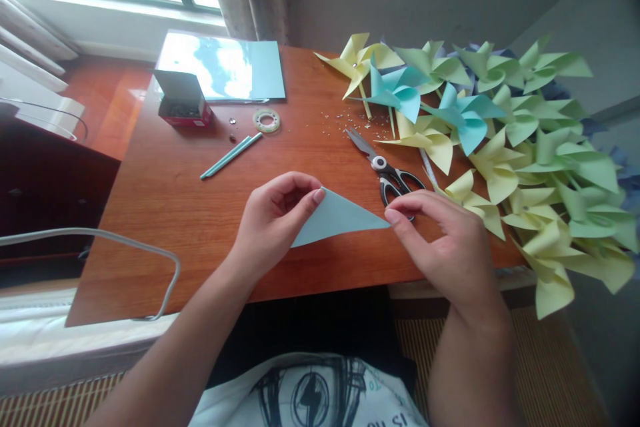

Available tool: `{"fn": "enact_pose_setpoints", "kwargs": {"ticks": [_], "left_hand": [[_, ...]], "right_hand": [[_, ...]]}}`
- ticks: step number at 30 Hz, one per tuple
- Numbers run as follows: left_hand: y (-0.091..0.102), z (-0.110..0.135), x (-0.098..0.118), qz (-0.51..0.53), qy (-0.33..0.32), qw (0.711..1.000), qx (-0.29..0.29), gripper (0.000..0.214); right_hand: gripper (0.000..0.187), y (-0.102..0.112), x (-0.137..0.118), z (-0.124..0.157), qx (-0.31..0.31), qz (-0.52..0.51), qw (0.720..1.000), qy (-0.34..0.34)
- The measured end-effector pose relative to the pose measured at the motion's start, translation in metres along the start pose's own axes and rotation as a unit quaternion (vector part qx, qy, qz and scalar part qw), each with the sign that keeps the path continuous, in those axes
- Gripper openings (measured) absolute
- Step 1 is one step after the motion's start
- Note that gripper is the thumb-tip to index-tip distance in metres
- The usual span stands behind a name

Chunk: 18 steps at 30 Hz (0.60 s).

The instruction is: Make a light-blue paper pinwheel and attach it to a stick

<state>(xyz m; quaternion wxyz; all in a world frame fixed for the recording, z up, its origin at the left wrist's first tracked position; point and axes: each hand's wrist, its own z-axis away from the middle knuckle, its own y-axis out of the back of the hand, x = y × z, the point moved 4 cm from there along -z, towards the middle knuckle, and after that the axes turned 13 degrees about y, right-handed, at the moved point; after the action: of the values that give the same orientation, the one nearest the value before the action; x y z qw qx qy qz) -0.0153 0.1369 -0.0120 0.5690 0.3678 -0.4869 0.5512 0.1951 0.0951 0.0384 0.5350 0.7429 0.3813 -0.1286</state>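
Observation:
A sheet of light blue paper, folded to a triangle, is held between my two hands above the table's near side. My left hand pinches its upper corner between thumb and fingers. The right-hand point of the paper is gripped by the thumb and forefinger of my right hand. Just behind that hand lie scissors with black and white handles, their blades pointing away to the left. Part of the paper's left side is hidden behind my left hand.
Paper pinwheels in yellow, green and blue crowd the table's right side. Farther left are blue paper sticks, a tape roll, a small open box and blue sheets. A white cable crosses the left edge.

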Motion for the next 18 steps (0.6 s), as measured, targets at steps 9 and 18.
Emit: {"fn": "enact_pose_setpoints", "kwargs": {"ticks": [9, 18], "left_hand": [[-0.012, 0.004, 0.001, -0.045, 0.019, 0.992, -0.120, 0.014], [-0.011, 0.001, -0.004, -0.024, 0.064, 0.990, -0.121, 0.014]], "right_hand": [[0.009, -0.031, -0.006, -0.001, -0.025, -0.119, 0.992, -0.026], [0.004, -0.011, 0.022, 0.020, 0.137, -0.087, 0.982, -0.100]]}}
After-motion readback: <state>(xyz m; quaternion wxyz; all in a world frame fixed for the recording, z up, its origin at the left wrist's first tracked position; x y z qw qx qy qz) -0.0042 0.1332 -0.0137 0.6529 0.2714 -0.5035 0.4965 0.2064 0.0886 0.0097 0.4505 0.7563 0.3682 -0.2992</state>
